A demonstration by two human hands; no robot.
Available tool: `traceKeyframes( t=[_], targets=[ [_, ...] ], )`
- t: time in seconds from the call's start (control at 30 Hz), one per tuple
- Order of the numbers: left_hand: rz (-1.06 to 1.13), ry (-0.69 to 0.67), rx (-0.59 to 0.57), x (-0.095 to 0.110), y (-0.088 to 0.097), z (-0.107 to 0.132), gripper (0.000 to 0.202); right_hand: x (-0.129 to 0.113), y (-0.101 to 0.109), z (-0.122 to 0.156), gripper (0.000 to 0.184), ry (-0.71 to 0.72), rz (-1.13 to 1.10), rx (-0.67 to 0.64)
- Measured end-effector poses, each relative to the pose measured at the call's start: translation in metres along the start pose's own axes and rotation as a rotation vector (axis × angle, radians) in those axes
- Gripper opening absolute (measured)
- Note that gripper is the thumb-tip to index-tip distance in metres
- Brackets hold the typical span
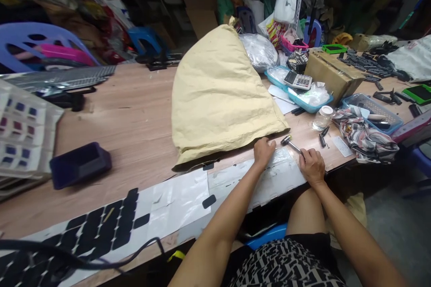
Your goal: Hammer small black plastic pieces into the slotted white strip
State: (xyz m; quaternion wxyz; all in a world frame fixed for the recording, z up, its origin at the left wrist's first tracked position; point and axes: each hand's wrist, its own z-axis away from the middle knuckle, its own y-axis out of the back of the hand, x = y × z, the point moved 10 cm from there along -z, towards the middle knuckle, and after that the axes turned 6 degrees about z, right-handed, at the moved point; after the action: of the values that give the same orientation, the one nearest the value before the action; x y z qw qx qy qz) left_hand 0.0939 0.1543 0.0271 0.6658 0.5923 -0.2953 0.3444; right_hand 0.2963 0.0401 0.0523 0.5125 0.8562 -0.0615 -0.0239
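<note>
My right hand (312, 165) is closed around the handle of a small hammer (292, 144). The hammer's metal head points left, toward my other hand, and shows a bit of yellow. At the lower edge of a large tan paper sack (218, 98), my left hand (264, 153) is closed with the fingers curled down. Whatever may be between those fingers is hidden. Both hands rest over a white plastic-covered sheet (283, 177) along the table's front edge. Flat black pads (107, 224) lie in rows on a white sheet to the left.
A dark blue tray (80, 166) and a white crate (25, 130) stand left on the wooden table (141, 103). To the right are a lidded jar (322, 117), crumpled cloth (365, 136), a calculator (298, 80) and a cardboard box (332, 76). A black cable (84, 260) crosses the front left.
</note>
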Motion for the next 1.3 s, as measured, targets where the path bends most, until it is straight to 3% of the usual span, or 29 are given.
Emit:
traceKeyframes(
  t=[0.1,0.23,0.37,0.5,0.6,0.77,0.93,1.03,1.13,1.3],
  targets=[
    [-0.114,0.134,0.091,-0.001,-0.011,-0.032,0.037,0.0,-0.001,0.001,0.024,-0.005,-0.013,-0.012],
    [-0.18,0.207,0.087,-0.008,-0.016,-0.037,0.032,0.001,-0.003,0.002,0.024,-0.014,-0.016,-0.037],
    [-0.168,0.051,0.019,-0.021,0.0,-0.013,0.028,0.001,-0.003,0.001,0.026,-0.013,-0.018,-0.051],
    [-0.184,-0.216,-0.058,-0.04,0.026,0.037,0.018,0.001,-0.003,0.0,0.026,-0.018,-0.027,-0.046],
    [-0.181,-0.292,-0.071,-0.053,0.038,0.066,0.013,0.002,-0.005,0.0,0.027,-0.018,-0.032,-0.032],
    [-0.152,-0.265,0.024,-0.051,0.036,0.069,0.02,0.006,-0.009,-0.003,0.028,-0.014,-0.023,-0.027],
    [-0.11,-0.217,0.019,-0.052,0.029,0.057,0.018,0.002,-0.002,-0.001,0.03,-0.008,-0.119,-0.069],
    [-0.087,-0.206,0.01,-0.055,0.03,0.056,0.019,-0.011,0.015,0.009,0.033,-0.031,-0.348,-0.076],
    [-0.069,-0.2,0.001,-0.056,0.03,0.055,0.02,-0.04,0.032,0.02,0.035,0.026,-0.606,-0.142],
    [-0.048,-0.179,-0.009,-0.057,0.03,0.054,0.019,-0.066,0.042,0.033,0.034,0.088,-0.656,-0.187]
  ],
)
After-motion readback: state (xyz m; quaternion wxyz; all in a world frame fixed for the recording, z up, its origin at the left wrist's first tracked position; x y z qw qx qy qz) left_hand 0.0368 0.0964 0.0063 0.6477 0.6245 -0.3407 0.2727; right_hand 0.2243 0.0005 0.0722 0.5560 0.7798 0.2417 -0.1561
